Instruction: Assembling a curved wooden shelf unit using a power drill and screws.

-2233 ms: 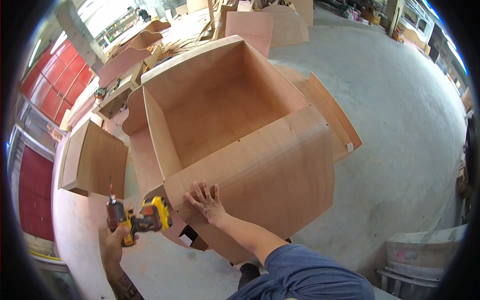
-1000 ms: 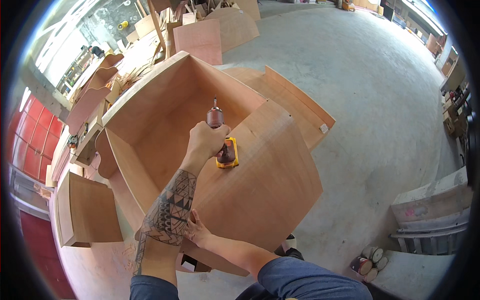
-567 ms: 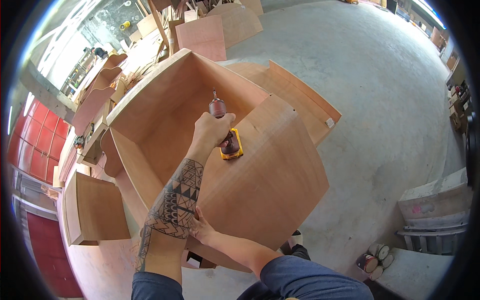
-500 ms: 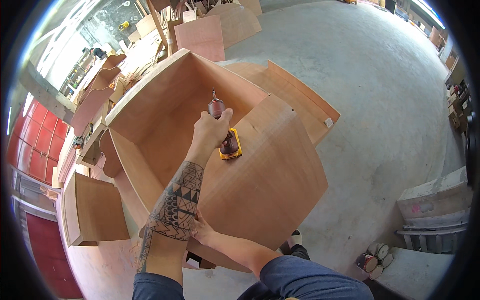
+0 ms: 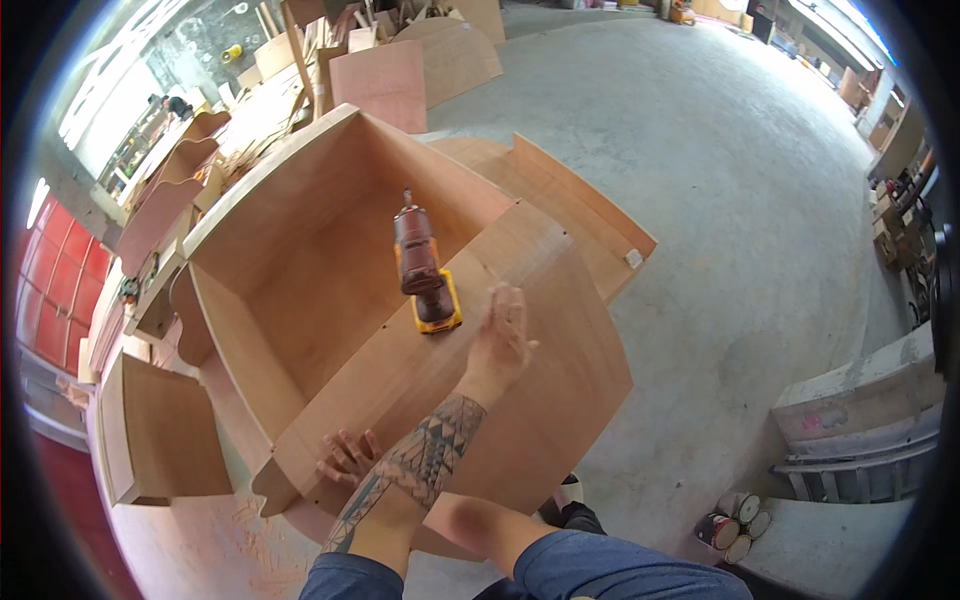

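Several dark points (image 5: 565, 233) on the panel (image 5: 560, 380) suggested partial fastening, remainder indeterminate; drill (image 5: 418, 260) stood unheld; left hand (image 5: 503, 340) had fingers together, right hand (image 5: 350, 460) fingers spread.

A yellow-and-dark drill (image 5: 420, 265) is standing on the wooden panel (image 5: 565, 360) of an open box (image 5: 270, 190); the empty left hand (image 5: 507, 335) is extending just right of it, the right hand (image 5: 348, 460) is resting spread on the panel, forearms (image 5: 432, 452) crossing.

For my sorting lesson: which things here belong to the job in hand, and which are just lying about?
Job in hand, apparently:
large wooden box, right hand against it
drill, resting on the box

Apparently lying about:
round cans
pink board
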Motion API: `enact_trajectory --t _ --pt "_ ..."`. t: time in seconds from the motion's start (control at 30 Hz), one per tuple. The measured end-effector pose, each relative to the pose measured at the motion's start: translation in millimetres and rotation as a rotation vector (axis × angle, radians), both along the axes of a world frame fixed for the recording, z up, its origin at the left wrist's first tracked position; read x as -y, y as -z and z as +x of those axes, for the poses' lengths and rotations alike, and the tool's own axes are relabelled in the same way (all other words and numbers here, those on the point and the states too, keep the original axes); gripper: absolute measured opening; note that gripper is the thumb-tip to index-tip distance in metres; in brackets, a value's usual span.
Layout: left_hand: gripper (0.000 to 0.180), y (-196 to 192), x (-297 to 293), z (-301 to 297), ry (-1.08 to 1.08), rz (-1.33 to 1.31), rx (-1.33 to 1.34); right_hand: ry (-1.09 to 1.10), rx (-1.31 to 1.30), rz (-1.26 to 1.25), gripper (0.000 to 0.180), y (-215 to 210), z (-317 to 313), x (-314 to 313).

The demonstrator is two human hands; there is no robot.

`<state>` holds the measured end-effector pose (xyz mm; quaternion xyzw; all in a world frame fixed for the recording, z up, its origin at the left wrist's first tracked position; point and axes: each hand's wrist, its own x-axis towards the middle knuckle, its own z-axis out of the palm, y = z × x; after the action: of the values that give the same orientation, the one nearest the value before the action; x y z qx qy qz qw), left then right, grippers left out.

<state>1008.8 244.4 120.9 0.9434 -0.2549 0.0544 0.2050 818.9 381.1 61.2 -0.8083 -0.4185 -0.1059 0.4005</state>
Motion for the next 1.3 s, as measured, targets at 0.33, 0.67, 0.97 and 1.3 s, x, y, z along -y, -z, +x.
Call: enact_trajectory --t 0.33,0.67,0.97,1.3 --pt "0.137 45.1 24.7 28.2 -0.309 0.522 -0.1 -0.259 -0.321 -0.001 0.072 62.3 36.7 106.1" --pt "0.135 35.7 46.7 32.7 -0.381 0.495 -0.2 -0.065 -0.345 0.414 0.042 114.1 104.9 324.4" --pt "0.136 23.3 43.3 28.5 -0.434 0.595 -0.279 0.874 -0.812 -0.063 0.09 118.8 292.8 480.7" --pt "0.151 27.4 107.3 55.5 -0.723 0.43 -0.344 0.7 -0.901 -0.127 0.082 137.4 308.4 492.4"
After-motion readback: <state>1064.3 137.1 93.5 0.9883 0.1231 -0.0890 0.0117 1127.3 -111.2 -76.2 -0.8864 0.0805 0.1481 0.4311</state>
